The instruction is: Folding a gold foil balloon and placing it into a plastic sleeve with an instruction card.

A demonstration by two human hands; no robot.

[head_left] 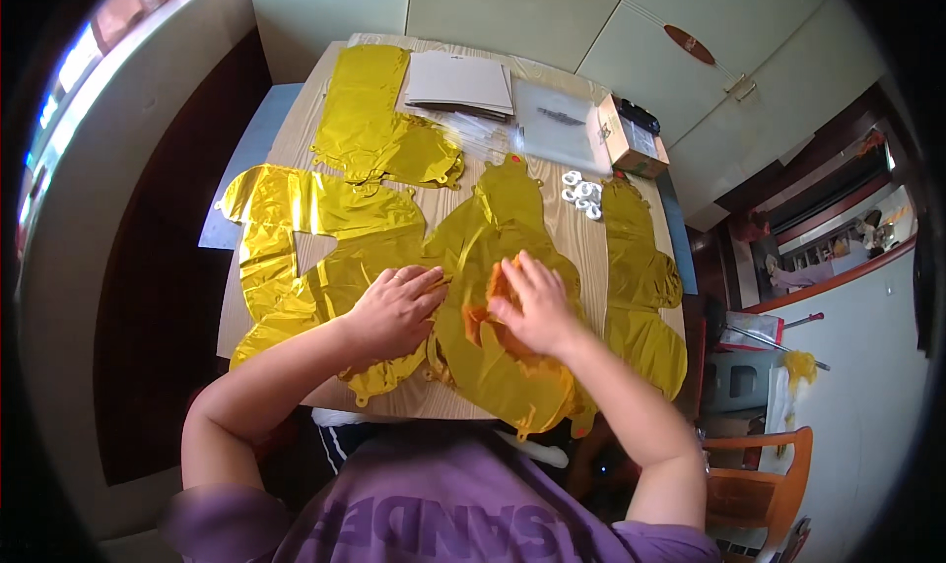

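While most of the wooden tabletop (581,238) is covered with flat gold foil balloons, the one being handled, a deflated gold balloon (493,336), lies at the near edge, hanging slightly over it. More gold foil shapes (325,218) spread toward the left edge and far-left corner. A grey card stack (458,78) and a clear plastic bag (554,122) sit along the far edge, a small cardboard box (631,134) at the far-right corner. The left hand (394,312) presses flat, fingers spread, apparently to keep the foil still. The right hand (532,307) rests fingers bent on an orange patch, seemingly smoothing it; whether it pinches the foil, I cannot tell. Small white rings (581,194) lie beyond.
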